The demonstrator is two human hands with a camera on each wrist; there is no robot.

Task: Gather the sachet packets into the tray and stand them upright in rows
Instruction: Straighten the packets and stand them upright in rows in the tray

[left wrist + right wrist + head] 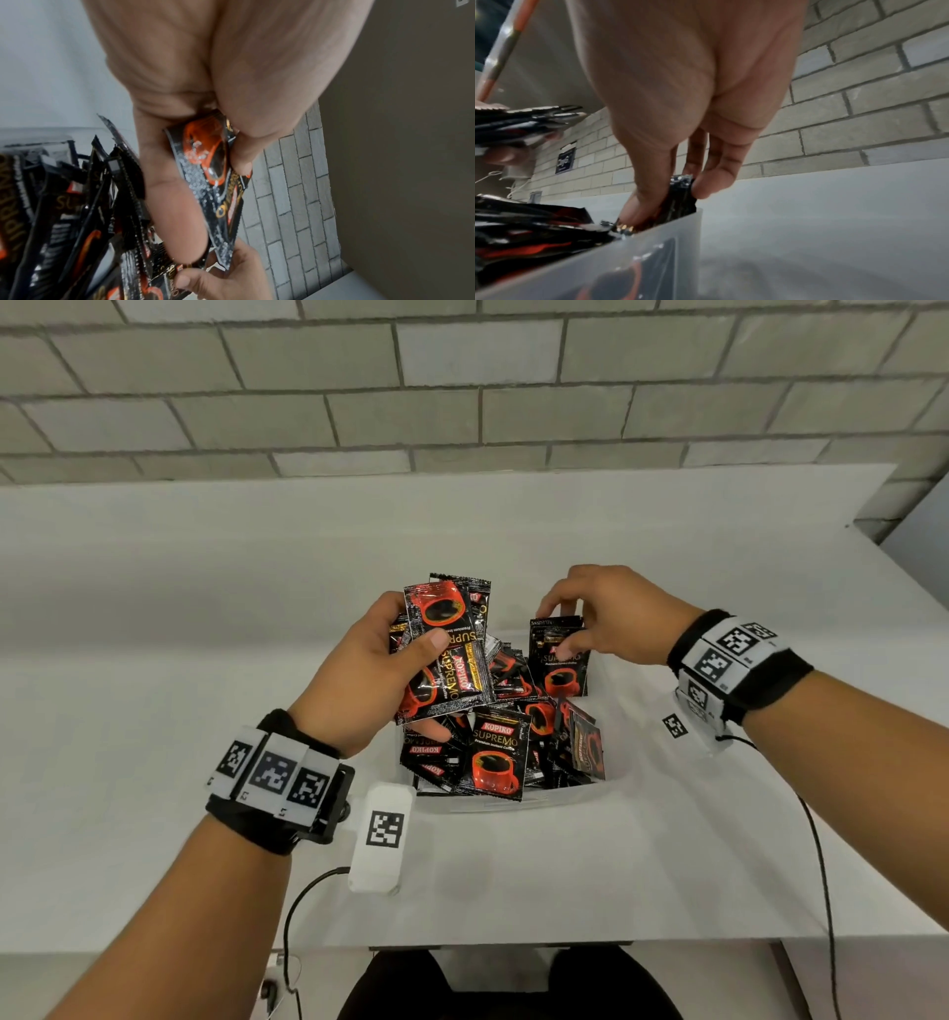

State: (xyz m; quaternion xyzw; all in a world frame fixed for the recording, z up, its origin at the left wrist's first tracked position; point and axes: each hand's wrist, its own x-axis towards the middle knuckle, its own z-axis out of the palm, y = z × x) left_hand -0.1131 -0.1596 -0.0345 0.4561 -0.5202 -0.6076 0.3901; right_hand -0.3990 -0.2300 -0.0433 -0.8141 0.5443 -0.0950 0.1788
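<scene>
A translucent tray (524,801) on the white table holds a jumbled pile of black-and-red coffee sachets (495,757). My left hand (380,670) grips a fanned bundle of sachets (447,649) above the tray's left side, thumb across the front; the left wrist view shows that bundle of sachets (210,174) pinched between thumb and fingers. My right hand (590,613) pinches a small stack of upright sachets (558,660) at the tray's far right corner. In the right wrist view its fingertips (700,186) hold the upright sachets (681,194) just inside the tray wall (639,249).
The white table (205,618) runs back to a grey brick wall (462,387). Cables (816,855) hang from both wrist units toward the table's front edge. A dark sign (565,160) hangs on the wall in the right wrist view.
</scene>
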